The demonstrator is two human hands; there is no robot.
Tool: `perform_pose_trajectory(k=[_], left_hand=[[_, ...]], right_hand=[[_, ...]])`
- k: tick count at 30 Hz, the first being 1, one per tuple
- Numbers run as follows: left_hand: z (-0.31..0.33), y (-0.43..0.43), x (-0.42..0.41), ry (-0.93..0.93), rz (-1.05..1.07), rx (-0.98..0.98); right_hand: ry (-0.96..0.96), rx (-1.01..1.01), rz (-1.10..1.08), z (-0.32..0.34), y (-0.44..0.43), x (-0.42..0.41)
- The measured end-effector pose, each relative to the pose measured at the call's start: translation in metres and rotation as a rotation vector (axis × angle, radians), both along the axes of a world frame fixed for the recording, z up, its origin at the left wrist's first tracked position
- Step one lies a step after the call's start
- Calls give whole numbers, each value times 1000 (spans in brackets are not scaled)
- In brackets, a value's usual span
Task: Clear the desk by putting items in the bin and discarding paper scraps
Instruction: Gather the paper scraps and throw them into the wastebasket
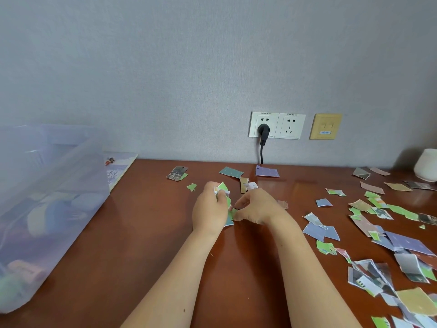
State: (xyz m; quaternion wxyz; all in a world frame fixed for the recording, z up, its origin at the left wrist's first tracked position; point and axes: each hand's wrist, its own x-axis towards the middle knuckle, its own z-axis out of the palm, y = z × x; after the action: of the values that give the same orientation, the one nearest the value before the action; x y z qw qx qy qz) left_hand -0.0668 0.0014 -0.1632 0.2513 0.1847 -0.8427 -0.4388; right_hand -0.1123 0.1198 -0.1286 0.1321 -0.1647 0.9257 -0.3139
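We have our left hand [208,209] closed around a small bundle of torn green and white paper scraps [223,189], its fingers curled tight on them. Our right hand [255,207] pinches narrowly at another green scrap [234,213] lying on the glossy reddish-brown wooden table [146,233], just beside the bundle.

We judge the bundle is the weak point: as we add pieces, a loose grip could let thin scraps slip out and scatter again. The polished surface also gives flat paper little edge to catch, so a pinch may slide a piece rather than lift it.

The translucent purple plastic bin [47,197] stands at the table's left, well apart from our hands, with several items blurred inside. Most scraps remain: a thick scatter of blue, green and tan torn paper [390,245] covers the right side. Behind is a grey textured wall [189,67] with a white double socket [277,125] and a black plug [263,131] in it.
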Motion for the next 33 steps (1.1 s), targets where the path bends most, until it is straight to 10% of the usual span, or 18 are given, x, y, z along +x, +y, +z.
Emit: perform_pose_trajectory(k=[20,33], left_hand=[[-1,1,-1,55,20,75],[8,0,1,182,9,360]], right_hand=[[9,134,26,-2,-12,-1],[-107,-266,-61,11,-8,9]])
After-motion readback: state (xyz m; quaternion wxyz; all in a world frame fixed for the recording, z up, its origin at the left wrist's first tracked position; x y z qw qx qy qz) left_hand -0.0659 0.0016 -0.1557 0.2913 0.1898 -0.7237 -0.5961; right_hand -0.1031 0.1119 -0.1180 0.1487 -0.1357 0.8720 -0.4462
